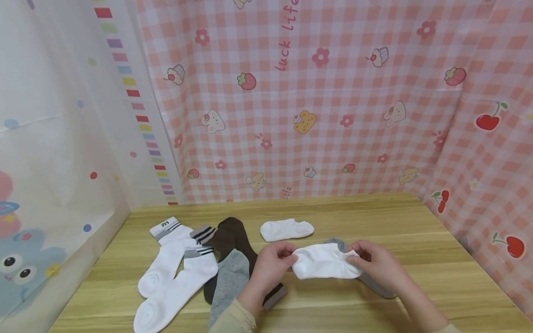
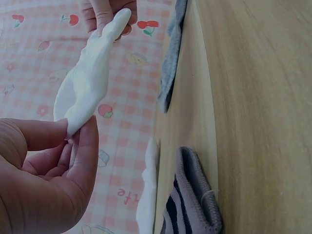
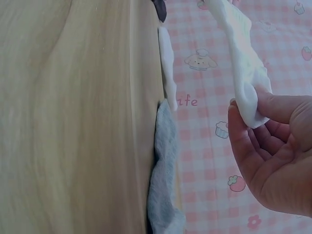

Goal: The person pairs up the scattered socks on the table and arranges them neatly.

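A white ankle sock (image 1: 322,262) is stretched level above the table between both hands. My left hand (image 1: 269,268) pinches one end between thumb and fingers, seen close up in the left wrist view (image 2: 53,170). At the other end, my right hand (image 1: 381,267) pinches the sock, and its thumb presses on the fabric in the right wrist view (image 3: 278,146). Behind the held sock, partly hidden, lies a grey sock (image 1: 376,286). A second white ankle sock (image 1: 286,230) lies flat farther back on the table.
On the left of the wooden table (image 1: 449,296) lie two white crew socks (image 1: 166,296) with striped cuffs. Dark brown socks (image 1: 233,236) overlap beside them, with a grey sock (image 1: 231,282) on top. A pink checked curtain (image 1: 266,111) hangs behind the table.
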`<action>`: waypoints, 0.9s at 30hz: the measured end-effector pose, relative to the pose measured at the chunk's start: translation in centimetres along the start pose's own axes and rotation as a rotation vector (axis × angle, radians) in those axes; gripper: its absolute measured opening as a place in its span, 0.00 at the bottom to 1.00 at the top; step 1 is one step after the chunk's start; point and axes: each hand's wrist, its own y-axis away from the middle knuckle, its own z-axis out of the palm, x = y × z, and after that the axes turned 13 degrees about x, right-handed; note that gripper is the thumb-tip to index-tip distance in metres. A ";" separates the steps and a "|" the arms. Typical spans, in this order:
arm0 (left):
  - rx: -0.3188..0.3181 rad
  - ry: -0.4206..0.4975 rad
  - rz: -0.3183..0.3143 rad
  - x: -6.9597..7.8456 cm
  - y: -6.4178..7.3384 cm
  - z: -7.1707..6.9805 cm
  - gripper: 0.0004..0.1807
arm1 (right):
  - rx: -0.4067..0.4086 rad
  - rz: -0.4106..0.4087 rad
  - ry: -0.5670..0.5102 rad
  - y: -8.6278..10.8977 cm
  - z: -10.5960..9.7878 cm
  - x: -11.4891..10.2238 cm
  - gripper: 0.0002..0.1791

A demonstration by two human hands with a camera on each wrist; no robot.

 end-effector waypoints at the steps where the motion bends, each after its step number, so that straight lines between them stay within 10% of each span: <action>1: 0.007 0.005 -0.002 -0.1 0.0 0.0 0.07 | 0.007 0.002 -0.003 -0.1 0.1 0.0 0.09; 27: 0.166 0.010 0.025 -1.7 -1.0 -1.5 0.06 | 0.024 0.061 -0.113 -2.3 3.4 -0.1 0.10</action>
